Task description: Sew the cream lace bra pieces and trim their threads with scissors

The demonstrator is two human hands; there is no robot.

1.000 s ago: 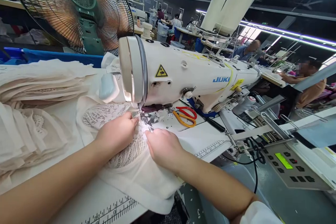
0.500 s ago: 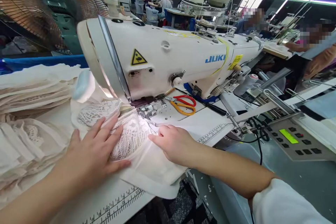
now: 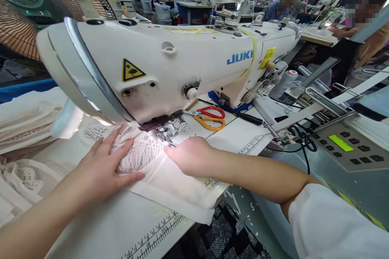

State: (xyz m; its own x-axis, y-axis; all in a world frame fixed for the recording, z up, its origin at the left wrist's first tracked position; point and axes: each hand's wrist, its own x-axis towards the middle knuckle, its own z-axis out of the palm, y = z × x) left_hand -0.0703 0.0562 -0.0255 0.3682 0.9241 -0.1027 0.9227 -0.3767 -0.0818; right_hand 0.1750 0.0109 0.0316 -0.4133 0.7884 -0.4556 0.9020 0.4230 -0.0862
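A cream lace fabric piece (image 3: 142,153) on plain cream cloth (image 3: 179,192) lies under the needle area (image 3: 164,133) of a white JUKI sewing machine (image 3: 170,64). My left hand (image 3: 105,166) lies flat on the lace, fingers spread, to the left of the presser foot. My right hand (image 3: 190,156) rests on the cloth just right of the needle, fingers curled and pressed down on the fabric edge.
Red and orange scissors (image 3: 209,117) lie on the machine bed behind my right hand. Stacked cream fabric pieces (image 3: 24,129) sit at the left. A control panel (image 3: 349,147) with a green display is at right. A fan (image 3: 27,12) stands behind. Other people work at far tables.
The view has moved closer and lower toward the machine. My left hand went from curled at the needle to flat on the lace. My right hand stayed by the needle.
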